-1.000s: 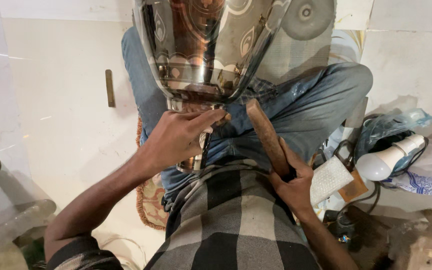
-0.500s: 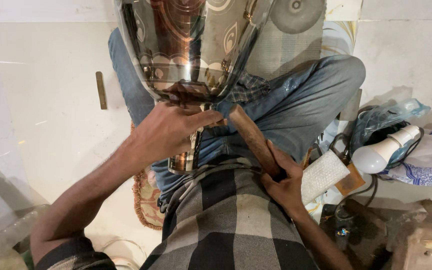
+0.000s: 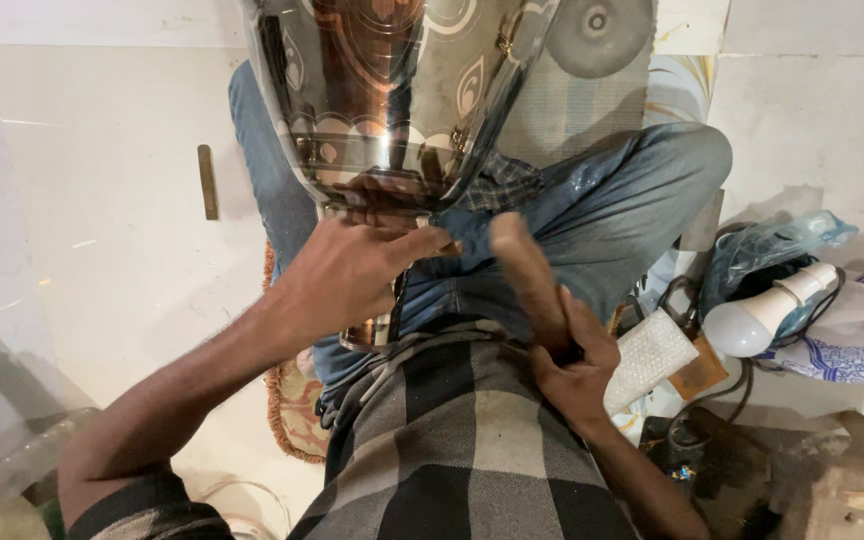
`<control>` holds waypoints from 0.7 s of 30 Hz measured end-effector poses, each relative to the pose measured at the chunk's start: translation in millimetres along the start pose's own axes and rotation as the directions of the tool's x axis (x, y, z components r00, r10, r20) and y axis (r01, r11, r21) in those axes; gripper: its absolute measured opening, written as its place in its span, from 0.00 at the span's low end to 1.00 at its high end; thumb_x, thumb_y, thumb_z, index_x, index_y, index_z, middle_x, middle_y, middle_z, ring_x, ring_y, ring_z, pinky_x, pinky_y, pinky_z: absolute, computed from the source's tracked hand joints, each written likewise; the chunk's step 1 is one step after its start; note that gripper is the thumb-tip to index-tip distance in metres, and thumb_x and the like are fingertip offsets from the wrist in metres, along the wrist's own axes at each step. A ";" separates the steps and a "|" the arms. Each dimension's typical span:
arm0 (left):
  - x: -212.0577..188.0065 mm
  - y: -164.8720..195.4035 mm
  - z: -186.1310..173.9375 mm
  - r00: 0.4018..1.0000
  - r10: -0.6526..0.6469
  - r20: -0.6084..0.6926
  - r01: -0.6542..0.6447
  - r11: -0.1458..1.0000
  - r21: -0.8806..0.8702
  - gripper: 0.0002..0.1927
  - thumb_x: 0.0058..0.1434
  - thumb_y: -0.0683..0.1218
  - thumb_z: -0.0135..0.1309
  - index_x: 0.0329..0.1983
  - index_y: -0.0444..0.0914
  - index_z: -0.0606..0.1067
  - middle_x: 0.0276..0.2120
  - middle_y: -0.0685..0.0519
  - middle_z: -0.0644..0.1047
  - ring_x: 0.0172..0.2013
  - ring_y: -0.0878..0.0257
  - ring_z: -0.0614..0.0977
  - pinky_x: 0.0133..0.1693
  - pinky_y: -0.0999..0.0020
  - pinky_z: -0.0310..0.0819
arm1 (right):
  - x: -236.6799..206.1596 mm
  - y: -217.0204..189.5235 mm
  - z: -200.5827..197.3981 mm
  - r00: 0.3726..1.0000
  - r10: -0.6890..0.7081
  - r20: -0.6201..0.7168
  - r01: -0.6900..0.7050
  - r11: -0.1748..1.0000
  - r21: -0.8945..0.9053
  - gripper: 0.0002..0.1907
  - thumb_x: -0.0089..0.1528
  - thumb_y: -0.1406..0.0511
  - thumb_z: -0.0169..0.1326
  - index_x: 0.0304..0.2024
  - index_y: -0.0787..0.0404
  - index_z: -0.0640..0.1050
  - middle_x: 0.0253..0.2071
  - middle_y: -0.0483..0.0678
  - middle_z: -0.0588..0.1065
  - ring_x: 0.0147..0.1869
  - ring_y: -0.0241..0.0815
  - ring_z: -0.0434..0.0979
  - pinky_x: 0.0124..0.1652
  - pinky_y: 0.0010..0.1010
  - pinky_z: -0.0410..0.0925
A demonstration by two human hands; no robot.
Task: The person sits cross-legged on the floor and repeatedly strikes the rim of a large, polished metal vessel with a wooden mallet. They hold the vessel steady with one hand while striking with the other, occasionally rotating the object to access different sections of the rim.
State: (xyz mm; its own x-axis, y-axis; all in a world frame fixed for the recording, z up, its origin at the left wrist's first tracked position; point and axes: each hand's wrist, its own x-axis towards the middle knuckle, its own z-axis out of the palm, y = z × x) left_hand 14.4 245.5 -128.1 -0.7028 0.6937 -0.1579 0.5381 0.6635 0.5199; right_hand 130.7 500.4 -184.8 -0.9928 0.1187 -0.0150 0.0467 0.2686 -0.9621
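The person is sitting on the floor with a big shiny metal cup point(image 3: 392, 110) standing on the lap. The left hand point(image 3: 352, 275) is gripping the cup's thin stem, its fingers closed around it just under the bowl. The right hand point(image 3: 577, 365) is gripping a wooden stick point(image 3: 530, 275) beside the cup, fingers closed. It looks like hammering work; the stick needs aiming at the cup carefully.

White bulb point(image 3: 747, 325) on blue plastic bag point(image 3: 772, 245) at right, patterned cloth point(image 3: 852, 335) beside it. Bubble-wrap pad point(image 3: 647, 358) nr brown card point(image 3: 700, 372). Small metal strip point(image 3: 208, 181) on pale floor point(image 3: 102, 150), left.
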 end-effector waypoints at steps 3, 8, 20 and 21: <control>-0.5 4.3 -1.7 0.973 -0.173 0.153 0.175 0.985 -0.001 0.34 0.52 0.31 0.49 0.63 0.44 0.72 0.44 0.44 0.83 0.18 0.63 0.81 0.18 0.68 0.76 | 0.2 4.8 -2.5 0.997 -0.007 0.078 0.013 0.997 -0.078 0.38 0.51 0.77 0.58 0.66 0.67 0.71 0.50 0.55 0.79 0.50 0.43 0.82 0.51 0.28 0.73; -1.2 4.1 0.3 0.997 -0.073 -0.005 0.073 0.997 0.028 0.34 0.49 0.30 0.45 0.62 0.40 0.72 0.48 0.42 0.83 0.19 0.64 0.80 0.15 0.71 0.73 | 5.0 14.2 -2.4 0.999 0.046 0.017 -0.046 0.999 0.007 0.34 0.55 0.76 0.59 0.65 0.67 0.73 0.50 0.54 0.80 0.52 0.41 0.82 0.53 0.28 0.73; -21.9 -15.1 20.7 0.968 -0.112 -0.223 0.095 0.992 -0.086 0.39 0.43 0.35 0.53 0.65 0.38 0.71 0.52 0.41 0.82 0.22 0.64 0.83 0.23 0.67 0.81 | 18.3 16.9 -17.0 0.986 0.160 0.050 -0.167 0.966 0.199 0.20 0.61 0.76 0.59 0.56 0.73 0.77 0.42 0.52 0.80 0.39 0.36 0.80 0.42 0.29 0.74; -25.5 -17.0 23.0 0.963 -0.151 -0.224 0.123 0.983 -0.136 0.39 0.42 0.35 0.53 0.64 0.38 0.72 0.52 0.42 0.82 0.20 0.65 0.82 0.23 0.67 0.81 | 21.8 14.1 -19.3 0.980 0.187 0.068 -0.197 0.954 0.225 0.22 0.60 0.75 0.59 0.57 0.74 0.77 0.40 0.53 0.80 0.36 0.36 0.78 0.39 0.29 0.72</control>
State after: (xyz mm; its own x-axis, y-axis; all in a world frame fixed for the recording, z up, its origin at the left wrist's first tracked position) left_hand 33.9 223.0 -152.2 -0.8623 0.5045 -0.0427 0.3793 0.6995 0.6056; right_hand 111.8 525.2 -193.5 -0.9717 0.1020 -0.2128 0.2157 0.0176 -0.9763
